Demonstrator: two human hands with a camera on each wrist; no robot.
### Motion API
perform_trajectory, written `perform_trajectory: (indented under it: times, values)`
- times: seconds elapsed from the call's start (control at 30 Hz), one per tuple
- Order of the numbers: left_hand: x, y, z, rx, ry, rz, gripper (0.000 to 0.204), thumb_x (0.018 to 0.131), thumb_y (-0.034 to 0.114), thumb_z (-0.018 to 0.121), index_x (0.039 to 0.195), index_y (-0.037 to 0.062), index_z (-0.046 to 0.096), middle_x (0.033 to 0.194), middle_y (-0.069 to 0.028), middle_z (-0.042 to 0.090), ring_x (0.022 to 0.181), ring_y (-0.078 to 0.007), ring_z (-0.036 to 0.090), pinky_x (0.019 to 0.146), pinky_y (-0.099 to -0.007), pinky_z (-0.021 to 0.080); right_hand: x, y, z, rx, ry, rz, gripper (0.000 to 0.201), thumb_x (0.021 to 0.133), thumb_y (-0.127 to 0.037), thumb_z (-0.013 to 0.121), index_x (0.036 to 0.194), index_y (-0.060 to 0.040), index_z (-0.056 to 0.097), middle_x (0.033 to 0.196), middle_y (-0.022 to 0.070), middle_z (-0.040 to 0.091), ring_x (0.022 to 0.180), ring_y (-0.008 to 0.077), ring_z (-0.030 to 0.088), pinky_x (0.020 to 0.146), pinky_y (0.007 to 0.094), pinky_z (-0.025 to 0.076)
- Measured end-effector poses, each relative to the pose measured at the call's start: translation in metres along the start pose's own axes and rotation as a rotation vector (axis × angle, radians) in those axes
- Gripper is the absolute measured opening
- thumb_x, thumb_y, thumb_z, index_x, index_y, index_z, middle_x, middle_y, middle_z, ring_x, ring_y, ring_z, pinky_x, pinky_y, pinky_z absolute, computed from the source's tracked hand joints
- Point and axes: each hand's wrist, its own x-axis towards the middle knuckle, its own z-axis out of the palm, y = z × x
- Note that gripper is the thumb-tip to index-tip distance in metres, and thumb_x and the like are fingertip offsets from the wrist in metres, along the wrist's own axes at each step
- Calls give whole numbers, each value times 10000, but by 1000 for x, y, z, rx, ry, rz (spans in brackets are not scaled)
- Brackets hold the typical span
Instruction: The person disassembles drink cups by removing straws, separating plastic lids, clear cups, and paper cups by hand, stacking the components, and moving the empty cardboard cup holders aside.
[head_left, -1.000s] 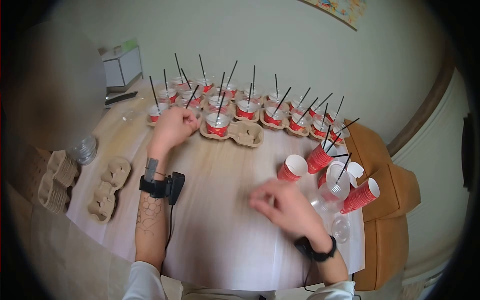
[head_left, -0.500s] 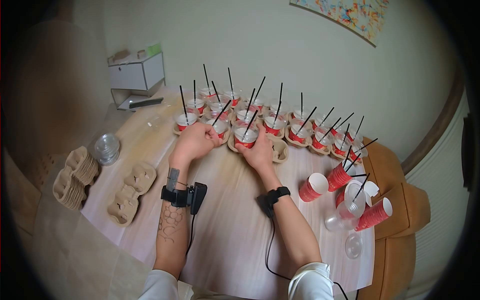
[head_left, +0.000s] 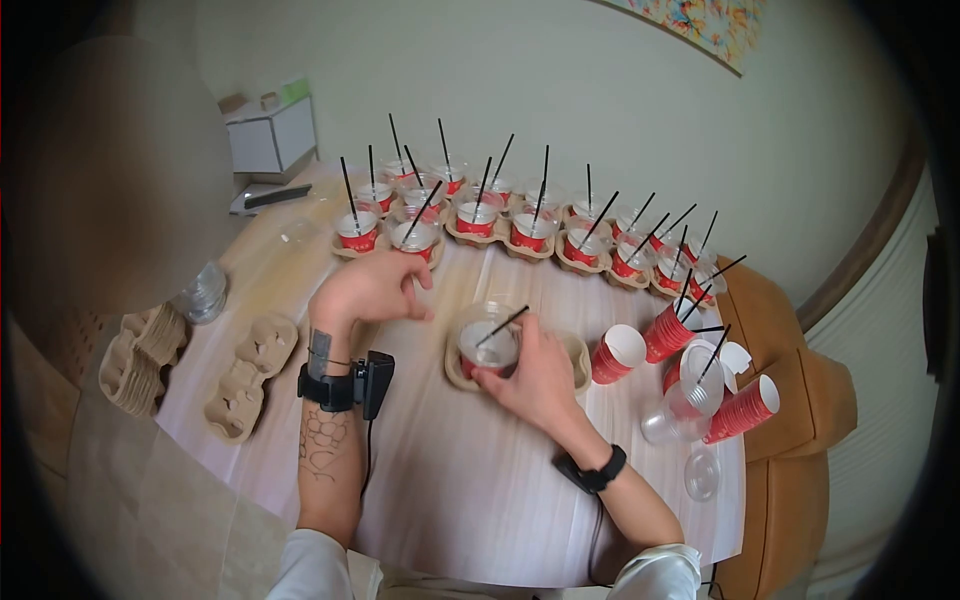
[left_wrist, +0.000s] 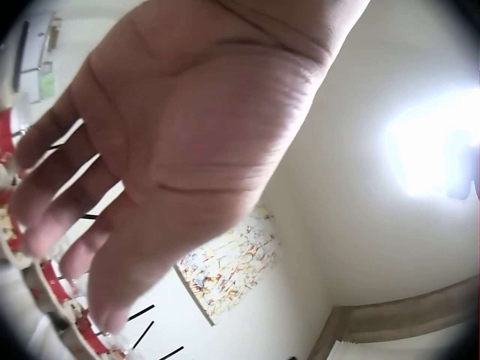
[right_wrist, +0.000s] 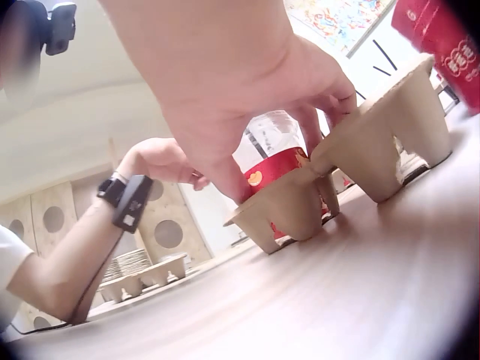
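Observation:
My right hand (head_left: pixel 542 382) holds a red paper cup (head_left: pixel 472 368) with thumb and fingers around its side. A clear dome lid tops that cup, and a black straw (head_left: pixel 505 326) leans out of it. The cup sits in one hollow of a brown pulp cup carrier (head_left: pixel 580 362); the other hollow holds no cup. In the right wrist view the carrier (right_wrist: pixel 296 206) is low over the tabletop, the fingers around the red cup (right_wrist: pixel 279 163). My left hand (head_left: pixel 368 288) hovers left of it with loosely bent fingers, holding nothing; its palm (left_wrist: pixel 202 127) fills much of the left wrist view.
Several filled carriers with lidded cups (head_left: pixel 530 230) line the table's far side. At the right stand red cup stacks (head_left: pixel 745 408) and clear lids (head_left: pixel 702 478). To the left are an unfilled carrier (head_left: pixel 252 375), stacked carriers (head_left: pixel 145 360) and stacked clear lids (head_left: pixel 205 292).
My right hand went from near the red cups to the lidded cup, then brought it and its carrier nearer, away from the row. My left hand moved back slightly from the row.

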Motion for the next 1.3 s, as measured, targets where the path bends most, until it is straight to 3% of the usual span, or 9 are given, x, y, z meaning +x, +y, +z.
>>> perform_trajectory:
  times: [0.17, 0.3, 0.63, 0.77, 0.83, 0.97, 1.1, 1.13, 1.3]
  values:
    - [14, 12, 33, 127, -594, -42, 891, 704, 368, 972, 1449, 109, 558, 926, -58, 716, 827, -195, 686, 801, -327, 520, -18, 1, -16, 85, -21, -31, 803, 719, -358, 948, 1297, -35, 493, 1237, 220, 620, 1136, 403, 642, 978, 479, 505]
    - [40, -8, 82, -291, -915, -140, 883, 804, 69, 879, 1573, 180, 460, 939, -56, 734, 707, -136, 685, 643, -273, 587, -13, 1, -9, 248, -26, -44, 770, 713, -326, 960, 1246, -32, 488, 1170, 216, 636, 1098, 392, 665, 914, 446, 547]
    - [47, -2, 71, -9, -1036, -185, 829, 785, 175, 906, 1525, 120, 538, 987, -66, 743, 749, -132, 691, 670, -272, 578, -2, -21, -51, 529, 83, 33, 710, 709, -281, 946, 1223, -43, 518, 1125, 191, 643, 1027, 337, 673, 878, 417, 547]
    - [32, -10, 63, -110, -913, -49, 1012, 704, 313, 967, 1563, 74, 488, 1093, -96, 716, 836, -145, 688, 760, -286, 567, 16, -17, -87, 562, 252, -113, 689, 720, -245, 928, 1266, -55, 554, 1184, 154, 652, 1081, 277, 656, 876, 396, 544]
    - [14, 19, 33, 149, -500, 166, 1156, 660, 395, 986, 1611, 63, 419, 1191, -113, 678, 868, -147, 659, 831, -285, 547, 19, -15, -100, 568, 200, -78, 723, 717, -228, 926, 1323, -61, 569, 1224, 148, 640, 1093, 261, 644, 876, 386, 541]
    - [1, 53, 24, -597, -440, 275, 1153, 679, 127, 979, 1644, 68, 352, 1348, -116, 615, 897, -158, 635, 847, -299, 535, 19, -7, -97, 408, 244, -196, 876, 701, -198, 941, 1465, -75, 531, 1285, 166, 630, 1137, 287, 646, 915, 377, 553]
    - [13, 74, 53, -922, -189, 472, 934, 678, -85, 864, 1527, 10, 487, 1449, -61, 560, 1286, -164, 585, 1074, -314, 500, 18, -8, -91, 553, 232, -262, 1006, 698, -211, 961, 1538, -48, 433, 1313, 214, 674, 1171, 336, 690, 995, 423, 558]
    - [14, 78, 57, -977, -164, 369, 1107, 533, 18, 952, 1535, 8, 481, 1466, -50, 568, 1399, -190, 526, 1231, -365, 366, 17, -7, -92, 519, 259, -261, 1030, 696, -213, 966, 1551, -55, 413, 1291, 214, 689, 1153, 346, 700, 985, 422, 563]
    - [17, 81, 65, -1027, -93, 400, 1080, 590, 210, 995, 1521, 1, 489, 1481, -90, 578, 1372, -205, 554, 1179, -366, 422, 10, -7, -95, 557, 287, -182, 1072, 694, -196, 966, 1573, -69, 365, 1280, 226, 704, 1118, 368, 717, 970, 422, 570]
